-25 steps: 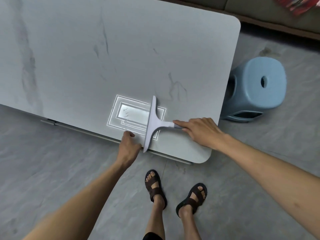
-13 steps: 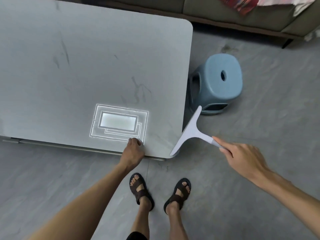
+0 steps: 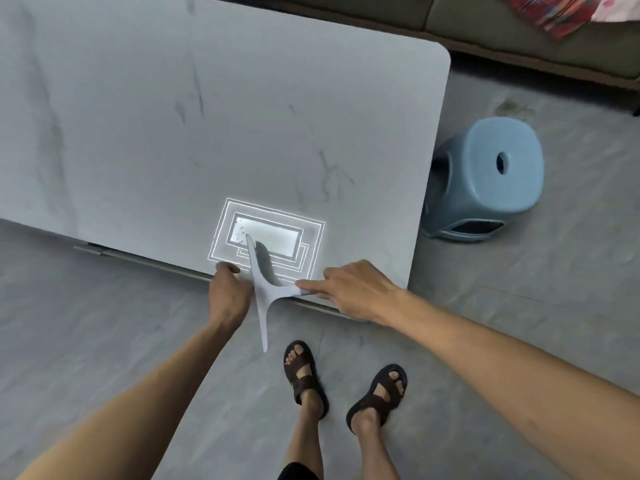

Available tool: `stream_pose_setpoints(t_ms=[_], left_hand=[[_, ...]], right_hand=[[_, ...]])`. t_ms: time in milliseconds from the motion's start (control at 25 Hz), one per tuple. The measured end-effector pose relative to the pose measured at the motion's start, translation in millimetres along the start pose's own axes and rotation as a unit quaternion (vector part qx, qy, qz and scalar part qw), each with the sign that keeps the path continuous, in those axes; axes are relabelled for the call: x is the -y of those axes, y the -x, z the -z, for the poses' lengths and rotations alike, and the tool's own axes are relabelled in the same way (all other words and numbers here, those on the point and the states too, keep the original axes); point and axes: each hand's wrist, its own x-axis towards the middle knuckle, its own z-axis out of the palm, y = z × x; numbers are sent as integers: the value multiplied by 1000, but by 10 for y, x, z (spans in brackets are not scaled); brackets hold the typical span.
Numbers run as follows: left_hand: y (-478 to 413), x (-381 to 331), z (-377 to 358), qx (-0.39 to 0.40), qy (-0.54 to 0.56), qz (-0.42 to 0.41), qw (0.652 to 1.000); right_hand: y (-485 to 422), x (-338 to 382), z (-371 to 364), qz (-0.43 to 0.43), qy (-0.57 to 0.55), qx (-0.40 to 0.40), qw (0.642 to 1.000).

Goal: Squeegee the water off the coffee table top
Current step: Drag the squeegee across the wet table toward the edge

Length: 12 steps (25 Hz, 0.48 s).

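Observation:
The grey marble-look coffee table top (image 3: 214,126) fills the upper left. A bright lamp reflection with a few water drops (image 3: 265,239) shines near its front edge. My right hand (image 3: 349,289) grips the handle of a white T-shaped squeegee (image 3: 265,289). The blade runs from the reflection across the front edge and hangs over the floor. My left hand (image 3: 228,292) rests on the table's front edge just left of the blade, fingers curled over the rim.
A light blue plastic stool (image 3: 491,181) stands on the floor right of the table. A sofa base (image 3: 519,32) with a patterned cloth runs along the top. My sandalled feet (image 3: 341,386) stand on the grey tile floor below the table edge.
The squeegee has swung from off the table's right corner back left over the front edge, onto the reflection. My left hand has stayed on the table edge.

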Motion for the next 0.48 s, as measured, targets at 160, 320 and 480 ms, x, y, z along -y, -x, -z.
stream_pose_setpoints(t_ms=[160, 320, 480], left_hand=[[-373, 300, 537, -36, 2, 21, 999], [-569, 421, 739, 10, -38, 18, 999], [-658, 334, 613, 54, -62, -4, 997]], right_hand=[[-1087, 318, 136, 3, -12, -39, 999], [-1606, 427, 223, -12, -25, -51, 998], [-1454, 215, 112, -53, -44, -63, 996]])
